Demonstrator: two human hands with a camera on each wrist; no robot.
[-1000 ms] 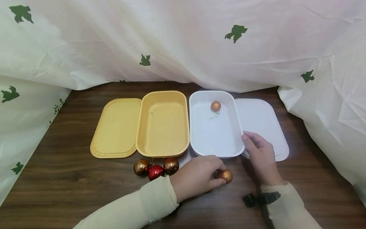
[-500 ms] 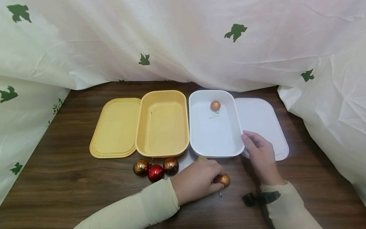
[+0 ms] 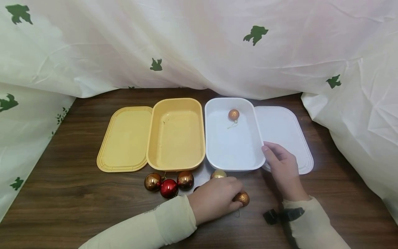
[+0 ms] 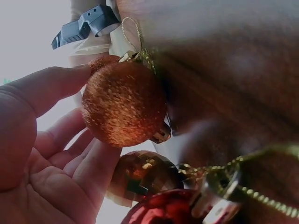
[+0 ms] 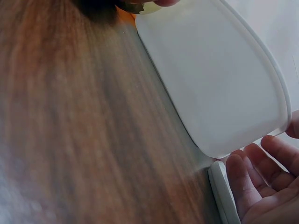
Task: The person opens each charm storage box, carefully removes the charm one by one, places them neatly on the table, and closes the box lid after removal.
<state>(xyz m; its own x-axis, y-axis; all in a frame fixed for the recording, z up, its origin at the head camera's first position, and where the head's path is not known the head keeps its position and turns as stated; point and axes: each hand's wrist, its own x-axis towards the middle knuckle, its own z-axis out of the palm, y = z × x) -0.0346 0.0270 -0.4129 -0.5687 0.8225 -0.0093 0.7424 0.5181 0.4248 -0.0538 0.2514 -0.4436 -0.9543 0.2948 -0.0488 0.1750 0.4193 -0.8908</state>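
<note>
My left hand (image 3: 214, 199) holds a copper glitter bauble (image 3: 242, 198) between thumb and fingers, low over the table in front of the white box (image 3: 236, 148). In the left wrist view, one glitter bauble (image 4: 124, 105) fills the middle and a second bauble (image 4: 100, 62) shows behind it by the thumb; which one is pinched is hard to tell. My right hand (image 3: 284, 173) grips the white box's right wall, thumb at the rim, fingers against its outside in the right wrist view. Another copper glitter bauble (image 3: 234, 114) lies inside that box.
A yellow box (image 3: 177, 138) stands left of the white one, with a yellow lid (image 3: 125, 138) beside it. A white lid (image 3: 283, 128) lies at right. Near the left hand are a gold bauble (image 3: 218, 174), a red bauble (image 3: 169, 188) and brown baubles (image 3: 185, 180).
My left hand has drawn slightly toward the front edge, and the copper bauble at its fingertips has shifted with it. The gold bauble has come into view behind the knuckles. My right hand stays put.
</note>
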